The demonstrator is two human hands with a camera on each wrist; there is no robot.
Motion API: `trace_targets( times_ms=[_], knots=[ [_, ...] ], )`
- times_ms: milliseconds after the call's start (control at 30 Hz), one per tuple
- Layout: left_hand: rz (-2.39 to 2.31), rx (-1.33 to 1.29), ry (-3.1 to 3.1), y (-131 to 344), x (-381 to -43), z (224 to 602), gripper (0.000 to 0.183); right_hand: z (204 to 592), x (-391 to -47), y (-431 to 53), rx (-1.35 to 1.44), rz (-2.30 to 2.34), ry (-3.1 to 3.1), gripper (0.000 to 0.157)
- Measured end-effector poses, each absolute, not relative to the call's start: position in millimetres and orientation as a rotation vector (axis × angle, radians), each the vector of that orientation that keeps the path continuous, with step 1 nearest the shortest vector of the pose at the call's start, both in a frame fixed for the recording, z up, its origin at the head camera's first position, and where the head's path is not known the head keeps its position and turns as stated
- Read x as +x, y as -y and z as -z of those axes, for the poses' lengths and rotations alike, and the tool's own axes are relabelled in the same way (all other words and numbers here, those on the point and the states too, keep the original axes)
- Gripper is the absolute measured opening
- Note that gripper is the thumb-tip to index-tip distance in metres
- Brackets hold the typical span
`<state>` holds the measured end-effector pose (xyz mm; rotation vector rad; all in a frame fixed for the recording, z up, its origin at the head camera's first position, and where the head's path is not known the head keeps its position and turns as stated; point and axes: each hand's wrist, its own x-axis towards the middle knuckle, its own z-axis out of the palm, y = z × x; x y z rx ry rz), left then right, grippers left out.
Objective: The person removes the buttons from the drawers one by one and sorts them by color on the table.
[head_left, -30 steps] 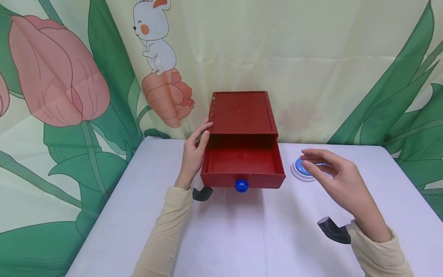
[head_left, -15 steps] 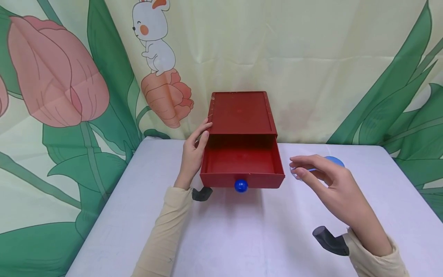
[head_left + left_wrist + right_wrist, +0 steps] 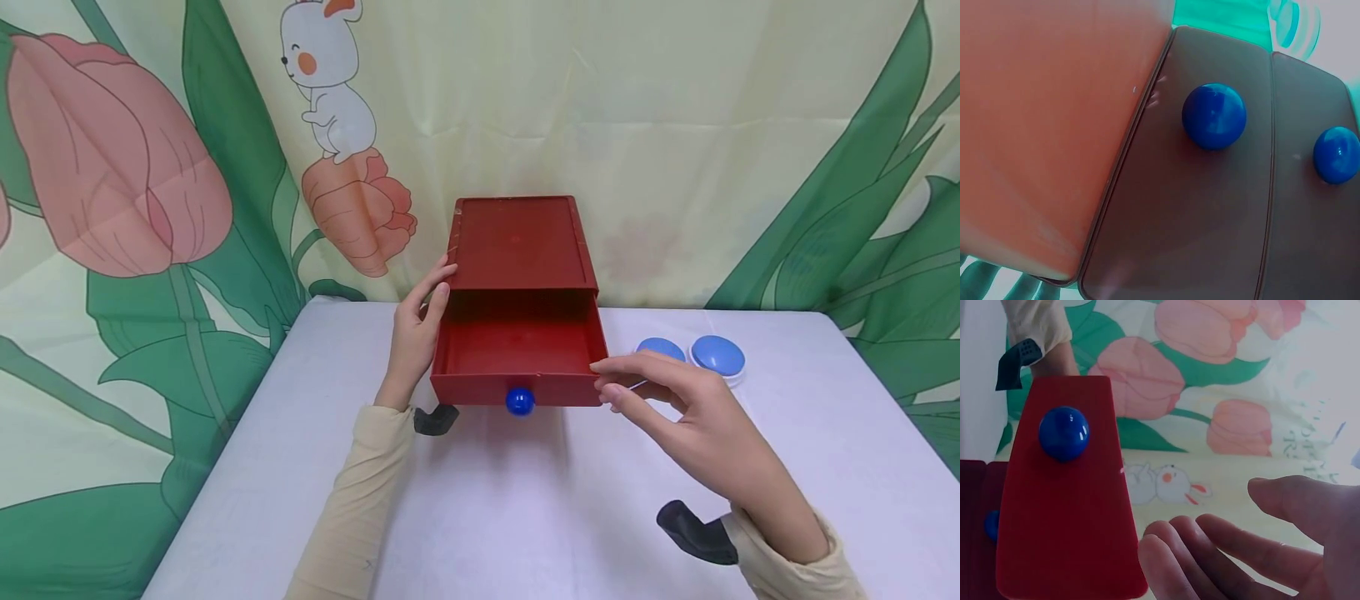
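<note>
A red cabinet (image 3: pixel 517 242) stands at the back of the table with its top drawer (image 3: pixel 517 337) pulled out; nothing shows inside. A round blue knob (image 3: pixel 520 402) sits on the drawer's front. Lower drawer fronts (image 3: pixel 1179 206) with blue knobs (image 3: pixel 1335 155) appear in the left wrist view. My left hand (image 3: pixel 416 333) rests against the cabinet's left side, fingers extended. By the front right corner of the drawer is my right hand (image 3: pixel 690 408), its fingers loosely bent and holding nothing. In the right wrist view its fingertips (image 3: pixel 1157 540) overlap the drawer's edge; I cannot tell whether they touch.
Two blue round push buttons on white bases, one left (image 3: pixel 660 348) and one right (image 3: pixel 717 356), lie behind my right hand. A white cloth covers the table (image 3: pixel 510 517). Behind it hangs a curtain (image 3: pixel 660 150) printed with tulips and a rabbit.
My right hand has moved left and slightly toward me, from over the blue buttons to the drawer's front right corner, uncovering both buttons. My left hand and the drawer stay in place.
</note>
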<state>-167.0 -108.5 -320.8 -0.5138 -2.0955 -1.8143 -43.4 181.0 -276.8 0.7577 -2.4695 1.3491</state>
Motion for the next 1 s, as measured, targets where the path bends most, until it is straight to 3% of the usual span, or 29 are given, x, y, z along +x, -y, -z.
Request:
trace_targets(
  times_ms=[333,1000],
  knots=[
    [1.818,-0.507,2.097,109.4,-167.4,322.9,0.038,282.2,-44.8,-173.6,0.704,-1.329,2.624,0.021],
    [1.838,-0.495,2.091,108.8,-172.6,327.1,0.038,308.5,-57.0,-150.4,0.66,-1.426,2.796,0.029]
  ],
)
